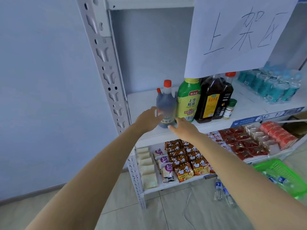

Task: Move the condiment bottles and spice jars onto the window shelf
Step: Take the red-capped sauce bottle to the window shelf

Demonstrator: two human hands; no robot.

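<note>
Reaching toward vinegar bottle (166,107) at shelf (240,113) front edge, beside oyster sauce bottle (187,100). Left hand (149,117) open against bottle side; right hand (181,127) open, just short. Next, probably: close grip, steady upright.

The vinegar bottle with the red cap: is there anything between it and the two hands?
Nothing visible stands between them. The vinegar bottle is at the front of the shelf, with the left hand at its left side and the right hand just below right of its base. The green oyster sauce bottle stands close on its right.
</note>
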